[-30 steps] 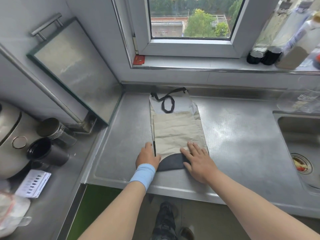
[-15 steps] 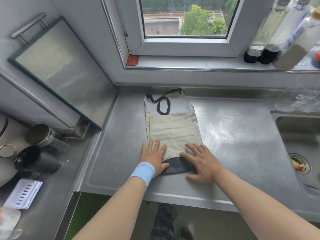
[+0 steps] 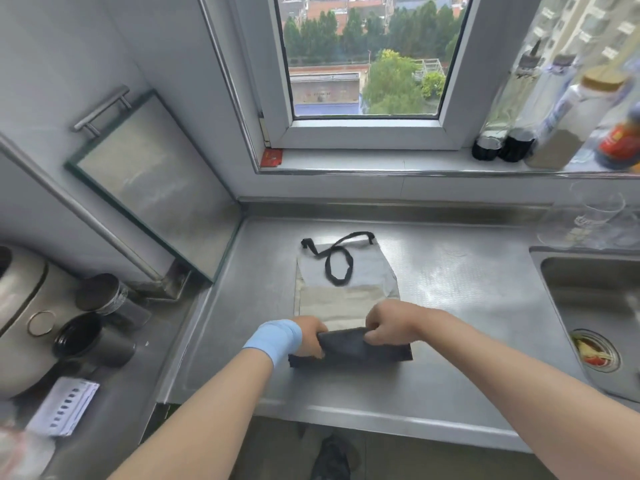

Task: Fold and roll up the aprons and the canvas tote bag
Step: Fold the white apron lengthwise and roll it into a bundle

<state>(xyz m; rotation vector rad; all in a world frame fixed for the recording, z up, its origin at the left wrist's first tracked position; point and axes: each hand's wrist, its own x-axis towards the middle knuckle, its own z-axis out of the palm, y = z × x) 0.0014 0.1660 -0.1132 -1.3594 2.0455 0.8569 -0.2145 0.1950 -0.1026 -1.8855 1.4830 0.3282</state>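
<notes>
Beige apron [image 3: 332,306], black near hem rolled; left hand [image 3: 308,336] and right hand [image 3: 391,323] both clamp it. Dimpled steel worktop [image 3: 467,306] stretches toward sink [image 3: 588,265], 3 o'clock.

one view only, head-worn and wide-angle, looking forward and steeply down, close over the steel surface [image 3: 467,306]. left hand [image 3: 308,336] and right hand [image 3: 391,323] sit mid-frame, arms [image 3: 194,414] reach in from the bottom edge. window [image 3: 363,64] up top, sink [image 3: 588,306] bending away at right.
</notes>
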